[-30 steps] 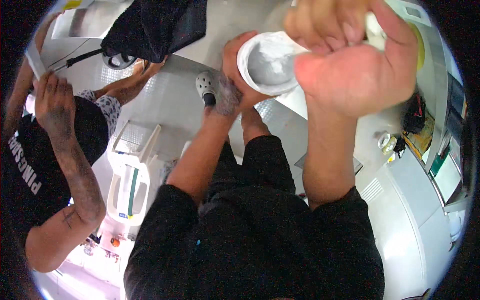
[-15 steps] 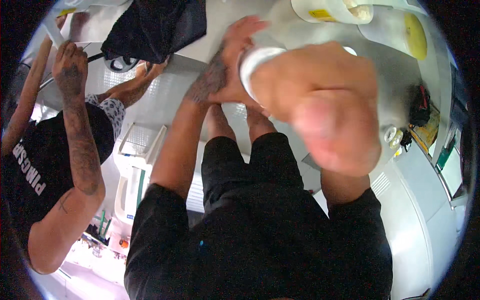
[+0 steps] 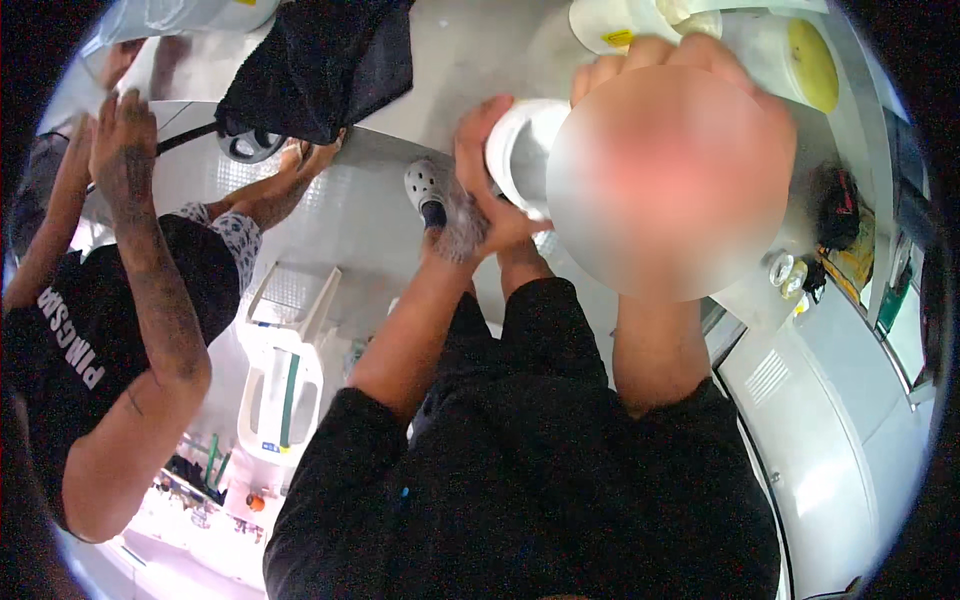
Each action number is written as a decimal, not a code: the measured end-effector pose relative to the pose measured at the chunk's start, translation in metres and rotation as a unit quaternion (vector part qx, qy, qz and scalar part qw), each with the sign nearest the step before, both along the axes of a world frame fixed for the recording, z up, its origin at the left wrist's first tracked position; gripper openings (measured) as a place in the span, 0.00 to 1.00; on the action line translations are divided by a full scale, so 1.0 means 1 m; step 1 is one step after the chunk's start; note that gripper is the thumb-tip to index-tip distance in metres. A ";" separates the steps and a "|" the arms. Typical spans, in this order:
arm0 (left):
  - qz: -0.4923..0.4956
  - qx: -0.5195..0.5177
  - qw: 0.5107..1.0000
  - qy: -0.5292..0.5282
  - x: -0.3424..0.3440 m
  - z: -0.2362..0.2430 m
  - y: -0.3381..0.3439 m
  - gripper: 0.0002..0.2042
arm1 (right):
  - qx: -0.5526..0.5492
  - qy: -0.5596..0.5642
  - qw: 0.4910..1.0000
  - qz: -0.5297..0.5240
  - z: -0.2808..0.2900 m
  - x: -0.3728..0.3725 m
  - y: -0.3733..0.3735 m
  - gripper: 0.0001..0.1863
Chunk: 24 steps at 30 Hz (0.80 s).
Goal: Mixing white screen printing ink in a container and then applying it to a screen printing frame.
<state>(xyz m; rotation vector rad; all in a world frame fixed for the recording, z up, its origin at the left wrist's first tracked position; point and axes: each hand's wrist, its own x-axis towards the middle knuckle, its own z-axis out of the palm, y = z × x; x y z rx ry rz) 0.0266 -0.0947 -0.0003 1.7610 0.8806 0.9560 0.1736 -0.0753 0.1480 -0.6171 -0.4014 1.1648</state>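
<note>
My left hand (image 3: 470, 190) is wrapped around a white round container (image 3: 510, 150) with a grey inside, held over the front edge of a steel worktop (image 3: 450, 60). Just right of it, partly over the container, is my right hand (image 3: 680, 150), large and close to the camera, with its fingers curled. A round blurred patch hides most of this hand, so what it holds, if anything, cannot be made out. Beyond it lie a white tub with pale contents (image 3: 600, 25) and a larger pale container with a yellow end (image 3: 810, 65).
At left a co-worker (image 3: 150, 320) in black reaches toward the worktop, near a draped black cloth (image 3: 310, 60). A white plastic chair (image 3: 280, 400) stands below. To the right are a black bundle (image 3: 838, 210), small clear containers (image 3: 785, 275) and white panels (image 3: 820, 420).
My right hand has moved up since half a second ago, uncovering more of the container. My left hand has shifted slightly down from a second ago. The co-worker's hands have shifted.
</note>
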 end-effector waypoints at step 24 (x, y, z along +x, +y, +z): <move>-0.114 -0.004 0.991 -0.070 -0.007 0.004 0.043 0.55 | -0.032 -0.339 0.897 0.283 0.023 -0.005 -0.011 0.17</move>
